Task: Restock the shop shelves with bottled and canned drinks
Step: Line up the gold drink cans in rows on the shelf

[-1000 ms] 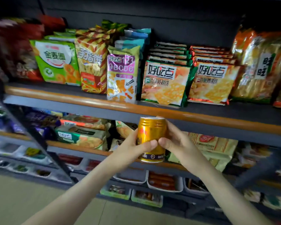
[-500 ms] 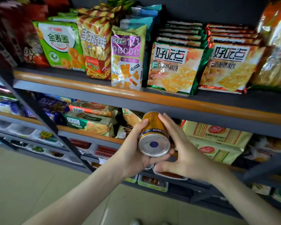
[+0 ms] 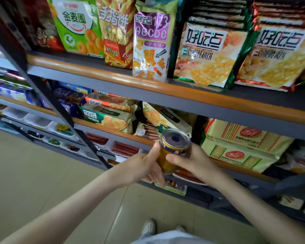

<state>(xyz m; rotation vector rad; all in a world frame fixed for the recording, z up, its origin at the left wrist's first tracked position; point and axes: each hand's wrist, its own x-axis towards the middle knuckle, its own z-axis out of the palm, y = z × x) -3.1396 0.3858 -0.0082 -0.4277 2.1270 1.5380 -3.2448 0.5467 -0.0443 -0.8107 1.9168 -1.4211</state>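
Gold drink can point(image 3: 173, 152), base tipped up prob. for a date check, hangs in front of the biscuit shelf point(image 3: 102, 125), R hand point(image 3: 192, 162) wrapped round it, L hand point(image 3: 144, 166) bracing by thumb, fingers straight.

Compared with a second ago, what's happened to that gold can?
The gold can was tipped from upright to base-up and brought down, level with the second shelf. The left hand and right hand stay on it; the snack packs haven't moved.
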